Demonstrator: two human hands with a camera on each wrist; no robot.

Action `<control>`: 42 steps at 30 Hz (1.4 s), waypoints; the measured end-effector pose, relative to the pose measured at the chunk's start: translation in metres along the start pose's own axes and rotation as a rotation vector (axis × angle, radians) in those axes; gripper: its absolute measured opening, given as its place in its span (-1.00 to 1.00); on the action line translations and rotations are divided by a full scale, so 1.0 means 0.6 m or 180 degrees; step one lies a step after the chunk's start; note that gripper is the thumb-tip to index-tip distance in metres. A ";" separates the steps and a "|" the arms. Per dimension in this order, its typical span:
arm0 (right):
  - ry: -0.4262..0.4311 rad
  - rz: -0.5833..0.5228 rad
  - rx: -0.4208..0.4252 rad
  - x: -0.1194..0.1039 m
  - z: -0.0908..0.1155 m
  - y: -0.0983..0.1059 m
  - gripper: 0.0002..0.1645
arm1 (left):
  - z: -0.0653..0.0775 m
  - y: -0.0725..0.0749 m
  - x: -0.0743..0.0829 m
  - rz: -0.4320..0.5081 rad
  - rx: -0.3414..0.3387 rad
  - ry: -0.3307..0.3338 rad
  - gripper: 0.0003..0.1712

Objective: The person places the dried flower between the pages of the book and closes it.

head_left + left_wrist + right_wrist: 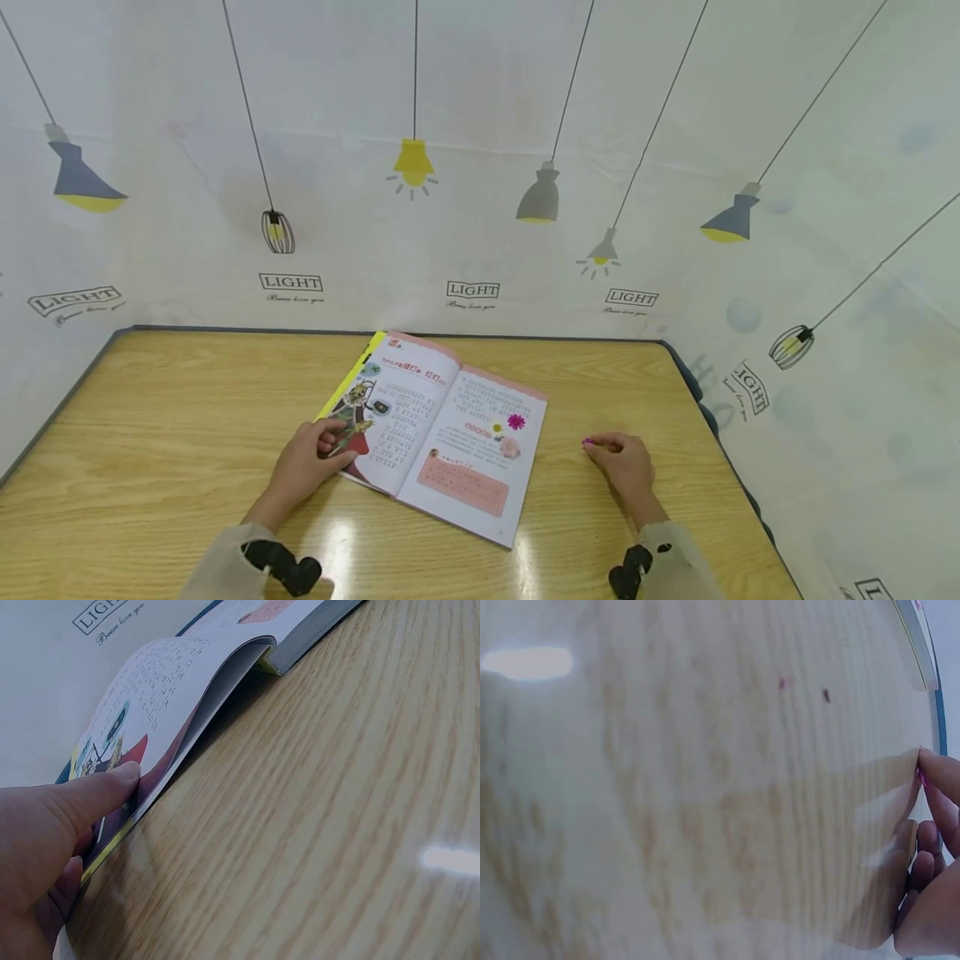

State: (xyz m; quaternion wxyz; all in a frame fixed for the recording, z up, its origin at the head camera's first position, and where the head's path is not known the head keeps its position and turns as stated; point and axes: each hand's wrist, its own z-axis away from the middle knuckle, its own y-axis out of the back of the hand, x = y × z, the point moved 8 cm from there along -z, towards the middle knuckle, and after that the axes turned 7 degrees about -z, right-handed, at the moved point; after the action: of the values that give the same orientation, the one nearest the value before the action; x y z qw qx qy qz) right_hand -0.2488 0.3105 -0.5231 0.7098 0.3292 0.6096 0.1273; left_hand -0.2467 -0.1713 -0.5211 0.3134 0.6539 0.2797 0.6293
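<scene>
An open book [480, 433] with printed pages lies at a slant on the table. My left hand [318, 454] grips its left edge, thumb on top of the page and fingers at the cover's edge. In the left wrist view the left page [169, 682] bows up from the wood. To the right of the book, low over the table, my right hand [622, 467] pinches a small magenta piece [922, 778] between thumb and forefinger; most of it is hidden. On the right page show a magenta flower [516, 422], a small yellow flower [497, 427] and a pale pink flower [510, 447].
The wood-grain table [187, 400] has a dark edge against a pale wall sheet [480, 233] printed with lamps. Two tiny dark specks [826, 695] lie on the wood in the right wrist view. Black wrist cameras [281, 567] sit on both sleeves.
</scene>
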 end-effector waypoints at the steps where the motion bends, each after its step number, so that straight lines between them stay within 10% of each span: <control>1: -0.0001 -0.0010 -0.0002 0.000 -0.001 0.000 -0.68 | 0.000 0.000 0.000 0.0002 0.0000 -0.0004 -0.44; 42: -0.0122 -0.0413 -0.0068 -0.005 0.002 0.002 -0.75 | -0.001 -0.001 -0.003 -0.0029 0.0017 -0.0034 -0.43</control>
State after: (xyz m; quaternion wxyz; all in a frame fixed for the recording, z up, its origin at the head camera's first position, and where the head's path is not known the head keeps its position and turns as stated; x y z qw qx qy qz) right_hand -0.2482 0.3097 -0.5200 0.7316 0.2837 0.6145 0.0813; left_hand -0.2476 -0.1721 -0.5228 0.3160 0.6568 0.2827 0.6236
